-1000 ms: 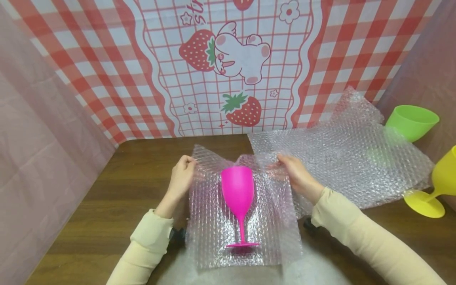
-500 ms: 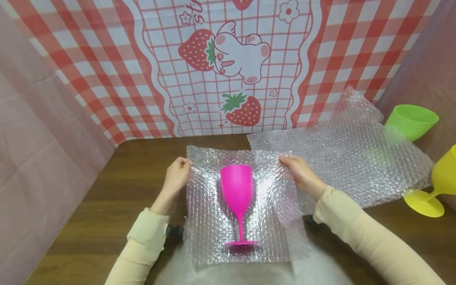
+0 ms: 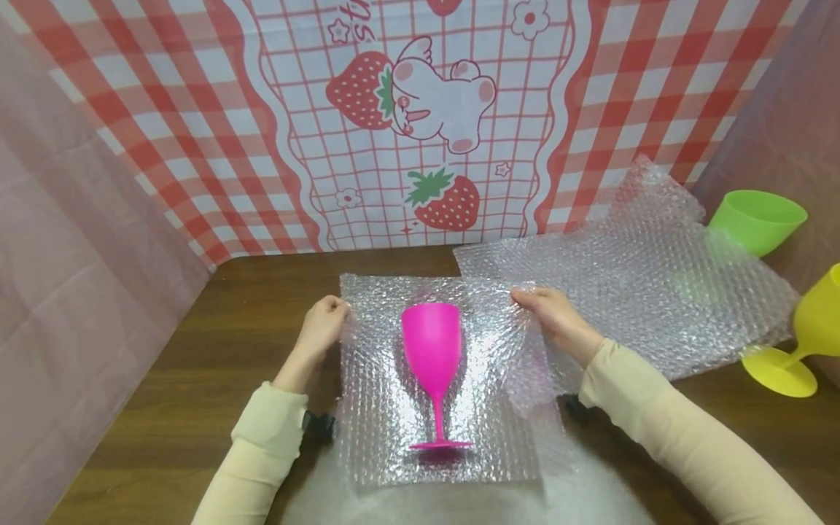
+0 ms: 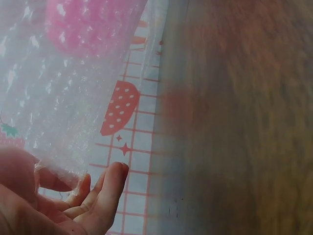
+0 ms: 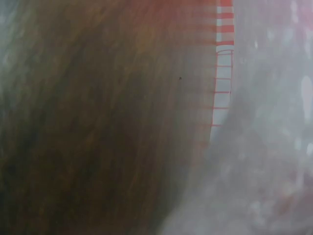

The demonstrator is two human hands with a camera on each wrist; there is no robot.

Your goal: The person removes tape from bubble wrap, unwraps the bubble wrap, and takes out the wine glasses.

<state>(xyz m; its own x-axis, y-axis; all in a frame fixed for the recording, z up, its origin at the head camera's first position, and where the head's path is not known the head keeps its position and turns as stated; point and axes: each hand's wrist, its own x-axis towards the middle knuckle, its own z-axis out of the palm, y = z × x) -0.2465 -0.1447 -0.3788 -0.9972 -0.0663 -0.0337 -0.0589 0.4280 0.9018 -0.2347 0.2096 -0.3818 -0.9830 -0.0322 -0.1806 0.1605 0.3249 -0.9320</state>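
Note:
A bright pink plastic goblet [image 3: 431,343] lies on a sheet of clear bubble wrap [image 3: 374,415], its rim toward the back and its foot toward the person. My left hand [image 3: 323,321] pinches the sheet's far left corner between thumb and fingers. That same hand [image 4: 83,205] shows close up in the left wrist view, with the plastic film tucked between the fingers. At the far right part of the sheet, my right hand [image 3: 558,321] pinches the edge. The right wrist view catches only blurred bubble wrap [image 5: 274,132] and table, with the right hand's fingers hidden.
A second, larger bubble wrap piece [image 3: 643,292] spreads over the right of the wooden table [image 3: 197,379]. Beyond it stands a green cup [image 3: 757,222]. A yellow goblet [image 3: 784,372] is at the right edge. Strawberry-print cloth [image 3: 367,160] hangs behind.
The sheet's far edge, bunched and folded up a second ago, now lies spread between the hands. Both hands keep hold; the left has shifted slightly left. The pink goblet stays on the sheet.

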